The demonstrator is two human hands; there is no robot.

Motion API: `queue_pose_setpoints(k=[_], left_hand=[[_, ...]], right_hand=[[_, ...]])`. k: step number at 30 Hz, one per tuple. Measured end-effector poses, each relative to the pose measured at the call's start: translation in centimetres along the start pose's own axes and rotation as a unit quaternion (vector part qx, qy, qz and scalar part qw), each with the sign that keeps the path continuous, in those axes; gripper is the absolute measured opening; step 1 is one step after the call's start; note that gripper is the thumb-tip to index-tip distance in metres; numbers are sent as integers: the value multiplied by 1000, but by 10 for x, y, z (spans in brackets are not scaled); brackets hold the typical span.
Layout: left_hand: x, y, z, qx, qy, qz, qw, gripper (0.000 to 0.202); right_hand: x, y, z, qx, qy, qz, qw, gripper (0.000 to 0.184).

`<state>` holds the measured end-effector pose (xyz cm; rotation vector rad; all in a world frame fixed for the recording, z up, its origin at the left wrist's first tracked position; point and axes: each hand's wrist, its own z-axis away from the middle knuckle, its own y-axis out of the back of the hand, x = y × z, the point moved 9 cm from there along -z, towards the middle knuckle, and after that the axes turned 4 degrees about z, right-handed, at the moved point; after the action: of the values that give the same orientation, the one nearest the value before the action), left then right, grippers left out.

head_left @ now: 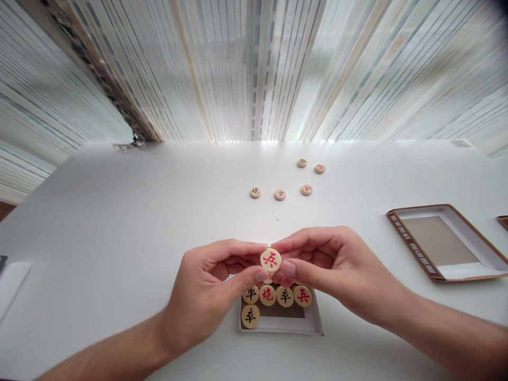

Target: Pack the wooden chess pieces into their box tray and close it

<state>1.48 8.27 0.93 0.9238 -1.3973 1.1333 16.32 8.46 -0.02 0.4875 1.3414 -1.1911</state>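
Observation:
Between the fingertips of both hands is a round wooden xiangqi piece [270, 260] with a red character, its face turned toward me. My left hand [216, 278] pinches it from the left side, and my right hand [323, 259] from the right. Just below sits a shallow open box [278, 324] holding several pieces. A row in it shows a black-marked piece [250, 294], a red one [267, 295], another black one [284, 296] and another red one [302, 296]. One more black-marked piece [250, 316] lies below the row's left end. My hands hide the box's far part.
Several loose pieces lie farther back on the white table [159, 222], among them a black-marked one [255, 192] and a red-marked one [307, 189]. An open box lid [438, 241] rests at the right. Strip curtains [238, 69] hang along the table's back edge.

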Motion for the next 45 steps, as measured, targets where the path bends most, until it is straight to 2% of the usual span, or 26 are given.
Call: queue_pose_setpoints(k=[5, 10, 16, 23, 29, 34, 37, 41, 45], left_hand=[[1, 1, 3, -6, -12, -34, 999, 24], [-2, -1, 2, -15, 15, -3, 1000, 22], [-1, -12, -1, -58, 43, 71, 995, 25], [-3, -13, -2, -66, 63, 104, 990, 24], [-4, -8, 0, -47, 39, 61, 996, 24], [-2, -2, 2, -26, -1, -5, 1000, 24], [-4, 0, 2, -14, 9, -11, 1000, 20], [-5, -1, 1, -15, 33, 33, 999, 15], [-4, -4, -2, -18, 53, 73, 996, 14]], right_hand=[[3, -1, 0, -1, -2, -3, 1000, 33], [6, 0, 0, 1, -6, -9, 1000, 38], [10, -1, 0, -24, -27, -19, 999, 34], [10, -1, -1, -38, -23, -31, 999, 24], [3, -2, -2, -16, 8, -11, 1000, 22], [-5, 2, 3, 31, 53, 84, 995, 22], [-17, 4, 8, 61, 138, 199, 968, 15], [-42, -8, 21, 67, 319, 324, 888, 16], [-50, -17, 32, 55, 396, 388, 830, 19]])
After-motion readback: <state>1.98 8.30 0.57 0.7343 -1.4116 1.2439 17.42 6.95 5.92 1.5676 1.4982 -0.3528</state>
